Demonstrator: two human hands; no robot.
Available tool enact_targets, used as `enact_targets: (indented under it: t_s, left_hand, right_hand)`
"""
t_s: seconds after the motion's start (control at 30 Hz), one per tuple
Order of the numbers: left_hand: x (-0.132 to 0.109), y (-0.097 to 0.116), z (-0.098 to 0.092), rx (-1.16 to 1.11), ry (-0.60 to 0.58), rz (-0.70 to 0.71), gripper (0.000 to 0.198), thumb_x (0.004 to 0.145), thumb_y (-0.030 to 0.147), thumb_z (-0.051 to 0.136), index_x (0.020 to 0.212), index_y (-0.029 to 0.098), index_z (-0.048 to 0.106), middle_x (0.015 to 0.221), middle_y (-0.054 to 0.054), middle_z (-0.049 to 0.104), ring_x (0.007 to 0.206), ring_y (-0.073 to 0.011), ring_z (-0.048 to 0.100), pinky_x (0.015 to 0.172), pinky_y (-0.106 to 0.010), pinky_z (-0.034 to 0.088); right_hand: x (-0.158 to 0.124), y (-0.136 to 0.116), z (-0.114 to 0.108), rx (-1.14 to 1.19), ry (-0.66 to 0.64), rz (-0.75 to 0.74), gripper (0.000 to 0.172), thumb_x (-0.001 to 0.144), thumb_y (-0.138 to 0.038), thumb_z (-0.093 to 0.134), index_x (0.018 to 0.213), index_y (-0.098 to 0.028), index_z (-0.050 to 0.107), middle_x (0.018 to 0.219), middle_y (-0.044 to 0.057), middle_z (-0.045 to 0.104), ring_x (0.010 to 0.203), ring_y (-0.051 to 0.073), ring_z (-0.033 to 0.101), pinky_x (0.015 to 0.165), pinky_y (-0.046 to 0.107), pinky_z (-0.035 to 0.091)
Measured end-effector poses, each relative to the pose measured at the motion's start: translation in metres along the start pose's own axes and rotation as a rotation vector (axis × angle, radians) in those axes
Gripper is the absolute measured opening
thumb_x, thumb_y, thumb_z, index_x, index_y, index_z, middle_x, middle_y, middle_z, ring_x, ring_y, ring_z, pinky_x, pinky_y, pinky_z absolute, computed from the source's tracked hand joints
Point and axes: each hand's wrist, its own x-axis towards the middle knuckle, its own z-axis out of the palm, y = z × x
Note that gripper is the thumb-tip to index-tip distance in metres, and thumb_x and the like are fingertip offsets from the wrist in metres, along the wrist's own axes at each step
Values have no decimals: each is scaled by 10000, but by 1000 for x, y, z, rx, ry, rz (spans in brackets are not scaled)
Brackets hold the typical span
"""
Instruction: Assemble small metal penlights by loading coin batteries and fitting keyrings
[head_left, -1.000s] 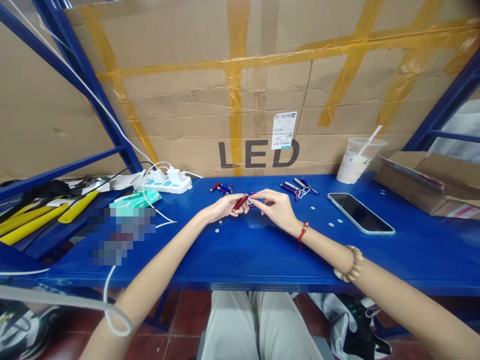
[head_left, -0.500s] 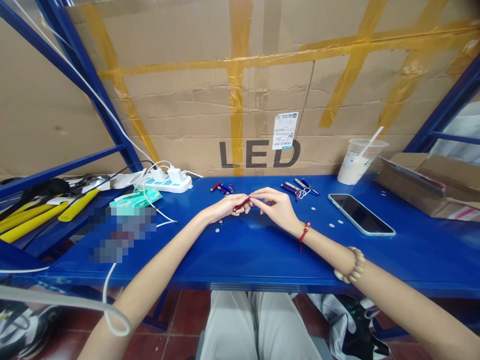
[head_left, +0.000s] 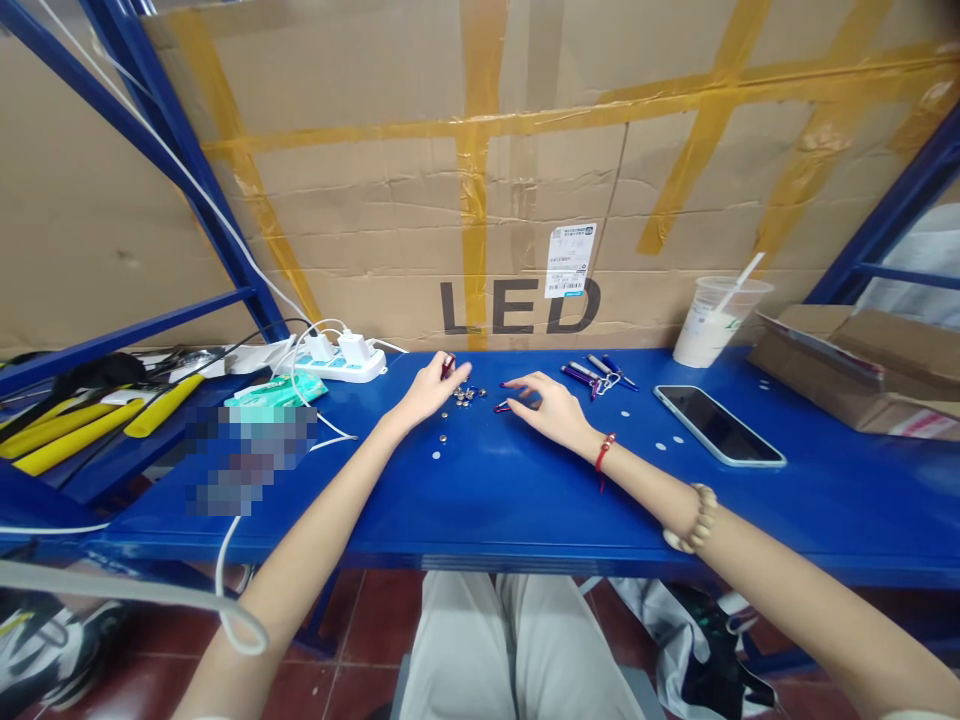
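Note:
My left hand (head_left: 431, 388) is closed around a small red tube (head_left: 448, 366), whose end shows above the fingers near the back of the blue table. Just right of that hand lies a loose heap of small silver button cells (head_left: 465, 397). Past the heap, my right hand (head_left: 553, 408) is curved low over the tabletop, its index finger lifted away from the thumb. A small red piece with a metal clip (head_left: 502, 407) is at the thumb tip and seems pinched there; the fingers behind it are partly hidden.
Several purple, silver and blue tubes with clips (head_left: 596, 375) lie behind my right hand. Rightward are a phone (head_left: 718, 427), a plastic cup with a straw (head_left: 716, 325) and an open cardboard box (head_left: 847, 370). A power strip (head_left: 341, 365) with cables stands at left, near yellow-handled tools (head_left: 161, 408).
My hands have moved apart; before, both were together on a red tube. My left hand has gone left and back, and the button cells now show between the hands.

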Motion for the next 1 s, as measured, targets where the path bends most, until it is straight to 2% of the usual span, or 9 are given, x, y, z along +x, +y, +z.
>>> enact_targets:
  t_s: [0.1, 0.17, 0.27, 0.4, 0.6, 0.73, 0.87, 1.0]
  left_hand:
    - [-4, -8, 6, 341, 4, 204, 244, 689, 250, 686, 786, 210, 465, 770, -18, 529, 867, -229, 472, 801, -318, 365]
    - [-5, -13, 12, 402, -64, 254, 216, 692, 188, 657, 812, 210, 479, 818, -40, 537, 929, -264, 468, 875, -373, 345]
    - [-4, -19, 20, 403, -93, 273, 224, 682, 100, 627, 798, 209, 470, 840, -58, 543, 953, -284, 478, 931, -407, 307]
    - [-1, -21, 21, 396, -69, 260, 266, 665, 23, 598, 763, 213, 439, 789, -49, 554, 909, -275, 518, 931, -400, 305]
    - [1, -19, 18, 400, -70, 223, 294, 667, 51, 630, 744, 222, 403, 741, -24, 621, 781, -233, 583, 813, -344, 387]
    - [1, -16, 22, 215, -45, 173, 400, 637, 156, 713, 706, 217, 323, 765, -26, 660, 716, -186, 596, 757, -323, 414]
    - [-1, -11, 28, -161, -101, 82, 464, 620, 248, 736, 696, 209, 280, 756, -27, 669, 719, -151, 610, 751, -309, 430]
    - [-6, -2, 29, -285, -162, 23, 490, 617, 310, 740, 665, 201, 265, 704, -22, 661, 671, -130, 587, 694, -281, 412]
  right_hand:
    - [0, 3, 4, -47, -64, -124, 262, 788, -299, 610, 1035, -222, 652, 1082, 75, 639, 1008, 231, 591, 843, 391, 481]
    - [0, 4, 6, -53, -81, -172, 260, 805, -304, 595, 1046, -224, 648, 1104, 80, 635, 1050, 245, 566, 899, 438, 444]
    - [1, 5, 7, -37, -85, -186, 243, 825, -301, 571, 1044, -226, 647, 1101, 77, 636, 1032, 238, 570, 898, 437, 442]
    - [2, 7, 8, -26, -83, -185, 229, 828, -286, 566, 1028, -216, 653, 1080, 79, 640, 1027, 230, 570, 902, 424, 446]
    - [2, 7, 8, -18, -142, -187, 244, 836, -277, 556, 1046, -208, 658, 1107, 89, 628, 1053, 237, 560, 919, 440, 443]
    - [2, 5, 6, 39, -107, -194, 274, 835, -290, 568, 1084, -205, 645, 1088, 88, 633, 1010, 222, 584, 897, 404, 462]
    - [1, 2, 4, 157, -61, -238, 276, 841, -341, 572, 1072, -213, 651, 998, 65, 644, 759, 148, 621, 739, 305, 507]
    - [0, -1, 3, 210, 3, -246, 248, 831, -365, 586, 995, -208, 688, 917, 51, 651, 642, 115, 593, 601, 252, 488]
